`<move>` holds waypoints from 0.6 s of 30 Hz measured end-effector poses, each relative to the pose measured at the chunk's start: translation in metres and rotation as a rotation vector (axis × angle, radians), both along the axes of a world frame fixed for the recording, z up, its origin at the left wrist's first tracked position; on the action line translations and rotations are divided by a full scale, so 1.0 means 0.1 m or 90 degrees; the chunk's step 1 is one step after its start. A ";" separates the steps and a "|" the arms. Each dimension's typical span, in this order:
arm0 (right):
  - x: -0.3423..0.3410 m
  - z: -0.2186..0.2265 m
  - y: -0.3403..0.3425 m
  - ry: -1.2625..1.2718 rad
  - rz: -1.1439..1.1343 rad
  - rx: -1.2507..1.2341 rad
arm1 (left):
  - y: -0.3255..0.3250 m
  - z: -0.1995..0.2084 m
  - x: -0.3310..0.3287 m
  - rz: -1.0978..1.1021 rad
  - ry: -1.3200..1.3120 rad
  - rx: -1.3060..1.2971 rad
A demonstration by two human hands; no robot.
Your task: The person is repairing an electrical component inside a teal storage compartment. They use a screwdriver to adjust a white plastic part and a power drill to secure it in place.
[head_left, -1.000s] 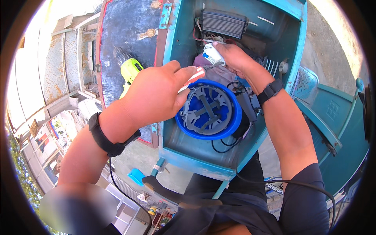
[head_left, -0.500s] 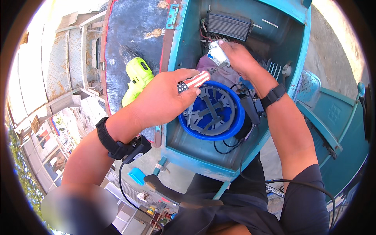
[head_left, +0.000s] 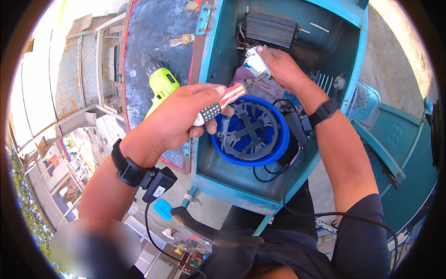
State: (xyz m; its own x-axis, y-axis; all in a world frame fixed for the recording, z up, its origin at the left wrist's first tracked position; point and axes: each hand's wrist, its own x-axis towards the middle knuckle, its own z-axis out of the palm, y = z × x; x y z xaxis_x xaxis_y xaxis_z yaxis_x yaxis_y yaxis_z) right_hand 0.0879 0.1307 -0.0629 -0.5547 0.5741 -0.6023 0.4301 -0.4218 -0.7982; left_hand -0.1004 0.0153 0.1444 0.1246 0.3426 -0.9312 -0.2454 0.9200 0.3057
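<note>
A screwdriver with a stars-and-stripes handle (head_left: 231,95) is gripped in my left hand (head_left: 183,114), its shaft pointing up and right. The thumb lies along the handle, with the fingers curled beneath. My right hand (head_left: 284,69) pinches a small white circuit breaker (head_left: 253,59) with a blue part on its face. The screwdriver's tip meets the breaker's lower end or sits very close to it; the exact contact is too small to make out. Just below both hands, an upturned blue hard hat (head_left: 284,139) shows its grey inner straps.
Around the hat is an open teal metal box (head_left: 232,183), holding a finned grey metal unit (head_left: 272,30), a purple cloth (head_left: 241,74) and a black adapter with cables (head_left: 296,129). A lime-green cordless drill (head_left: 162,84) lies on the dark lid (head_left: 139,37) at left.
My left hand has turned and shifted its grip back on the screwdriver, so more of the starred handle end shows. The circuit breaker has tilted slightly; my right hand stays nearly in place.
</note>
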 end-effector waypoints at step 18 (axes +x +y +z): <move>0.03 -0.17 0.05 -0.016 -0.038 0.014 | -0.09 -0.13 0.23 -0.820 0.650 0.525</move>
State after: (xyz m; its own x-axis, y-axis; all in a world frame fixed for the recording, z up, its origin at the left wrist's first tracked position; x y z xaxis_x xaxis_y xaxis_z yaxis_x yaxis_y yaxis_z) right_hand 0.0908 0.1352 -0.0802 -0.5045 0.6183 -0.6026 0.4243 -0.4303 -0.7967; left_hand -0.0777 0.0063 0.1319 0.2086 0.8588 -0.4680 0.9560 -0.0781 0.2829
